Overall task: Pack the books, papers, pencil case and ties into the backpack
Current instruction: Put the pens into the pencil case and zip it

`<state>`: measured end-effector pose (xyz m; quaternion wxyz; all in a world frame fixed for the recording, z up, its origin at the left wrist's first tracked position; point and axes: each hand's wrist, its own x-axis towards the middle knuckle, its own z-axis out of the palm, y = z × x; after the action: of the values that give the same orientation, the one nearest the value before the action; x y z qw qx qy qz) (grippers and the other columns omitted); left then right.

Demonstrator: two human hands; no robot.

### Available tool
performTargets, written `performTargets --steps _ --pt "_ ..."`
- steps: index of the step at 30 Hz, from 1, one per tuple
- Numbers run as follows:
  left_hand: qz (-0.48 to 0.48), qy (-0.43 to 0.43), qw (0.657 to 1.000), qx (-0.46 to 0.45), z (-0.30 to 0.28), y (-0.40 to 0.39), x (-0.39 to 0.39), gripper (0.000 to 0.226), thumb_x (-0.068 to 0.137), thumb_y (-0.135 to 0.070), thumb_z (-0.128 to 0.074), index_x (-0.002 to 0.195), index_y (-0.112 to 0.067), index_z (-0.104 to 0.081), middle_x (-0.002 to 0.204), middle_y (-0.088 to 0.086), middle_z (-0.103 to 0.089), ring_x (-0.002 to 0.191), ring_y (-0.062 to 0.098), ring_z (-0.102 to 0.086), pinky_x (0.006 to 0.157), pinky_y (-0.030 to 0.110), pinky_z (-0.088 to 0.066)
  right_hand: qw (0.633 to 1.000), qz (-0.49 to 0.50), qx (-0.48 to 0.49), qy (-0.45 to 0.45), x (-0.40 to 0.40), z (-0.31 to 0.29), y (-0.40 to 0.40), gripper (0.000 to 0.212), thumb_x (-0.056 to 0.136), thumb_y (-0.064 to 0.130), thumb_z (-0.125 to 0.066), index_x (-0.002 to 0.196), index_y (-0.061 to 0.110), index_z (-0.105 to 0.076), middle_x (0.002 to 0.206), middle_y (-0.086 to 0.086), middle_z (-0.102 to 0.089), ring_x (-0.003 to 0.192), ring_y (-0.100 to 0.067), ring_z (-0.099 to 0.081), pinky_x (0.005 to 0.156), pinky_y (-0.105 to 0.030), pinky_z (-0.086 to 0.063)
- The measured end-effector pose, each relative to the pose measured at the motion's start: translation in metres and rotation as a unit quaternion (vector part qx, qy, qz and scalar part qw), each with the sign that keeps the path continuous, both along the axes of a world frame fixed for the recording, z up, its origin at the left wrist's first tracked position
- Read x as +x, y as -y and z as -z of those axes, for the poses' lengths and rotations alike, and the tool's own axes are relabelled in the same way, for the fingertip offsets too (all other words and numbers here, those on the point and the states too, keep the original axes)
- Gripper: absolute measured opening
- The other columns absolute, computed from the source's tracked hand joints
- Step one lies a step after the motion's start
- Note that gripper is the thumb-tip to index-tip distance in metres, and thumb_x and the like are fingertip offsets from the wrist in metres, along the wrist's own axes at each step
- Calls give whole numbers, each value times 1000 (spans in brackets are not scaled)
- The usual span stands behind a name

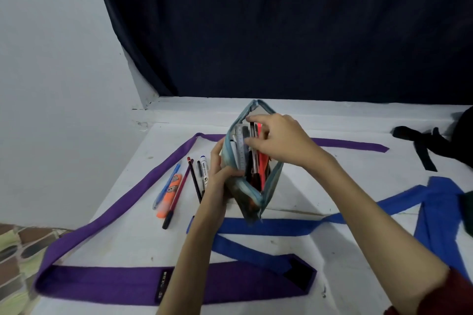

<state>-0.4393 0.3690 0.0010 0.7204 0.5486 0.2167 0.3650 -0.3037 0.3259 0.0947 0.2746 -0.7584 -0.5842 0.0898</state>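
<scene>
Held the open pencil case (pixel 252 161) upright above the white table (pixel 345 250), left hand (pixel 217 179) wrapped around its near left side, mouth gaping. Reached in with the right hand (pixel 279 140), fingers pinched narrowly on the pens and clear ruler (pixel 241 147) standing inside; could not tell exactly which item was gripped. Left on the table just beside the case: an orange highlighter (pixel 170 194), a blue pen (pixel 167 184), a dark pencil (pixel 194 181) and a white marker (pixel 204 170). Purple tie (pixel 102 284) and blue tie (pixel 268 227) sprawled unpacked; black backpack (pixel 460 140) well apart at the right edge. Best, probably, to keep the mouth spread, push contents down flat, then gather the loose pens in one bunch before zipping.
</scene>
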Motion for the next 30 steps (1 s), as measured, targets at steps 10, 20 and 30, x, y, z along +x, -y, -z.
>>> performTargets --steps 10,20,30 --pt "-92 -10 990 -108 -3 35 -22 65 74 -42 -70 132 -22 -47 122 7 -62 99 21 -66 75 34 -54 977 1 -44 -209 0 27 29 15 95 12 -51 88 2 -60 76 -16 -66 52 -14 -61 44 -21 -48" --pt "-167 -54 979 -100 15 0 -109 58 66 -34 -64 122 -32 -50 115 2 -65 94 17 -68 64 28 -55 952 90 49 -289 -21 77 -4 27 97 25 -50 83 5 -63 74 -14 -66 60 -22 -61 53 -25 -50" --pt "-98 -94 990 -49 13 -80 -138 74 50 -49 -67 119 -36 -47 114 1 -60 99 20 -65 70 33 -55 954 185 -165 -171 -34 129 -59 40 79 41 -73 65 12 -48 58 1 -47 52 -13 -44 48 -25 -31"
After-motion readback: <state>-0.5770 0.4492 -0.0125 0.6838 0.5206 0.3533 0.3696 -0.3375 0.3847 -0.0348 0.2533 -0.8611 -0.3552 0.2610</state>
